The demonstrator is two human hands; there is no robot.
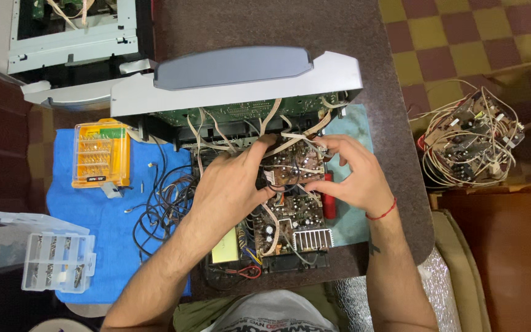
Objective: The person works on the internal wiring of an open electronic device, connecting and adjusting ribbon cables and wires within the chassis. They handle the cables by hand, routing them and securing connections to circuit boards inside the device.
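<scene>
The dark counter [364, 37] carries a blue cloth [102, 221], on which an opened electronic unit rests. Its grey housing [235, 86] lies at the far side with its long axis running left to right. The open chassis [278, 258] sits nearer the person, with its boards exposed.

A small brown circuit board [293, 167] sits above the larger main board [290, 224], roughly midway between both hands. Its long axis appears to run left to right, component face up; tilt cannot be judged from this view. Pale ribbon cables [271, 114] run from it toward the green board [241, 112] under the housing.

The left hand [232, 184] lies to the left of the small board, fingers curled onto its left edge, thumb toward the far corner. The right hand [354, 178] lies to the right, fingertips pinched at the board's upper right corner, near a cable end; whether it grips the cable or the board edge cannot be determined. Both hands are equally near the board. A red-handled tool [329, 203] lies under the right palm, long axis near to far.

An orange bit case [101, 154] and a clear parts box [56, 261] sit well to the left.
</scene>
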